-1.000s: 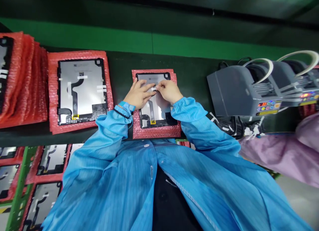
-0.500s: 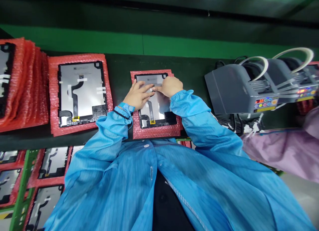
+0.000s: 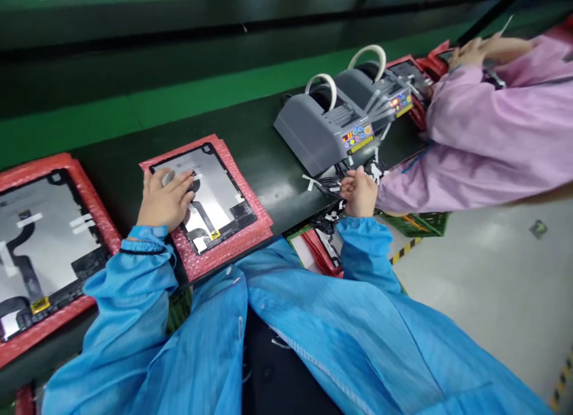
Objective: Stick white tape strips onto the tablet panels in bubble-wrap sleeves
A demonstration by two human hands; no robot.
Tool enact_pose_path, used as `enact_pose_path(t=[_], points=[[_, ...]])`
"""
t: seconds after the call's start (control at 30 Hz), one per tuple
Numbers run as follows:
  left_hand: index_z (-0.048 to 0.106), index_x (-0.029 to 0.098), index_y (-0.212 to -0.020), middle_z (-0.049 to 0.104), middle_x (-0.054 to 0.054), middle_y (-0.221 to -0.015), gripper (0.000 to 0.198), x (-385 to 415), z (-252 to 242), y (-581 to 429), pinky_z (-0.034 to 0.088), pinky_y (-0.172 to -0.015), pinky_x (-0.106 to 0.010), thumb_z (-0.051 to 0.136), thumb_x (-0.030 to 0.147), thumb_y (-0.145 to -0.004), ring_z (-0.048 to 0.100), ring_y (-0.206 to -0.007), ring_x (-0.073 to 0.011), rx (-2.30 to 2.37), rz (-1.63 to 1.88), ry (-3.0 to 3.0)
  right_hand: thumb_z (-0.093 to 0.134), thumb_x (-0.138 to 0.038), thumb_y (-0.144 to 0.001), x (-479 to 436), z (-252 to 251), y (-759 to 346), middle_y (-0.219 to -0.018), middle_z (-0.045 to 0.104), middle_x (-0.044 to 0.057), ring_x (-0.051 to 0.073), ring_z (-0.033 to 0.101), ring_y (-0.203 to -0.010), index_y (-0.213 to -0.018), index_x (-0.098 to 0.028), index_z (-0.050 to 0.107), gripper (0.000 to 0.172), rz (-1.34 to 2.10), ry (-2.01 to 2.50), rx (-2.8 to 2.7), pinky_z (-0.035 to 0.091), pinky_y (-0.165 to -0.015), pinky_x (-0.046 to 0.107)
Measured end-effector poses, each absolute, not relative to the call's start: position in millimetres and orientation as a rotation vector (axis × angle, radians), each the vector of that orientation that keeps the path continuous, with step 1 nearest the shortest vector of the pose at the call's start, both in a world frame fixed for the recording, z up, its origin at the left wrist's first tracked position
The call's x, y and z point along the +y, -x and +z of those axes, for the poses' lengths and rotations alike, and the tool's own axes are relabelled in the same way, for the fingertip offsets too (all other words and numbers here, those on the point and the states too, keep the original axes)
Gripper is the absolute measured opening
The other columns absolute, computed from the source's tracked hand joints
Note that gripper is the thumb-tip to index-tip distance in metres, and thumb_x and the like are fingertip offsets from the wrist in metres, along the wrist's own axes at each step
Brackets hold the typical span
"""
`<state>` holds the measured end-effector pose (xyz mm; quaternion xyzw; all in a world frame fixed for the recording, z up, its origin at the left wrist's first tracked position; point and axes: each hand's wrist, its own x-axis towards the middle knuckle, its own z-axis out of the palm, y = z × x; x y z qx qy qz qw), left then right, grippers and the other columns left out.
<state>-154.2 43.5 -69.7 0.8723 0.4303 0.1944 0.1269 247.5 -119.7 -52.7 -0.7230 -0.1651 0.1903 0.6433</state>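
At the far left, a second panel [image 3: 42,248] on red bubble wrap lies on the dark belt [image 3: 264,158], now only partly in view, since the camera has swung to the right since the earlier frames. Next to it, the left hand [image 3: 165,200] rests flat on the display panel [image 3: 210,194], fingers spread loosely over its upper left part, just as it pressed there before. The display panel sits on its red bubble-wrap sheet [image 3: 224,254] near the belt's front edge, its black flex cable showing below the fingers.

The right hand [image 3: 359,192] has left the panel, where half a second ago it worked against the left hand's fingertips. It now reaches well to the right, at the white tape strips [image 3: 313,182] hanging just in front of the nearer grey tape dispenser [image 3: 322,131]. Its fingers are curled together towards the strips; whether they pinch one cannot be told.

A second dispenser [image 3: 373,89] stands just behind the first. At the far right, a co-worker's pink sleeve [image 3: 483,134] now fills much of the view, with that person's hand [image 3: 474,51] on another red-wrapped panel.
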Motion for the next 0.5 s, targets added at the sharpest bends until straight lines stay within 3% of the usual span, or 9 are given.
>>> enact_pose_path(t=[0.07, 0.2, 0.33, 0.5], points=[[0.070, 0.025, -0.132, 0.066, -0.005, -0.143, 0.049, 39.7, -60.2, 147.7, 0.016, -0.127, -0.067, 0.044, 0.043, -0.095, 0.043, -0.144, -0.0410, 1.279, 0.549, -2.571, 0.068, -0.061, -0.083, -109.7, -49.6, -257.9, -0.056, 0.053, -0.006, 0.005, 0.043, -0.043, -0.072, -0.021, 0.049, 0.045, 0.475, 1.617, -0.342, 0.030, -0.038, 0.016], [0.068, 0.020, -0.133, 0.063, -0.009, -0.147, 0.050, 29.8, -42.3, 128.8, 0.020, -0.125, -0.068, 0.043, 0.043, -0.096, 0.042, -0.144, -0.0421, 1.246, 0.514, -2.637, 0.072, -0.047, -0.084, -99.0, -48.1, -261.9, -0.057, 0.050, -0.007, 0.005, 0.045, -0.047, -0.072, -0.021, 0.048, 0.037, 0.331, 1.525, -0.360, 0.031, -0.040, 0.014], [0.071, 0.019, -0.126, 0.062, -0.011, -0.147, 0.046, 26.5, -37.6, 110.9, 0.021, -0.124, -0.068, 0.045, 0.043, -0.097, 0.043, -0.142, -0.0426, 1.095, 0.481, -2.673, 0.069, -0.047, -0.085, -104.8, -55.8, -264.1, -0.066, 0.057, -0.006, 0.005, 0.051, -0.053, -0.078, -0.021, 0.048, 0.034, 0.219, 1.478, -0.346, 0.037, -0.043, 0.013], [0.074, 0.023, -0.119, 0.068, -0.011, -0.136, 0.039, 29.8, -42.1, 92.0, 0.033, -0.118, -0.064, 0.047, 0.039, -0.096, 0.050, -0.134, -0.0386, 1.007, 0.504, -2.675, 0.067, -0.051, -0.085, -102.5, -60.4, -266.0, -0.079, 0.065, -0.003, 0.006, 0.060, -0.061, -0.091, -0.023, 0.046, 0.035, 0.275, 1.476, -0.326, 0.040, -0.045, 0.013]])
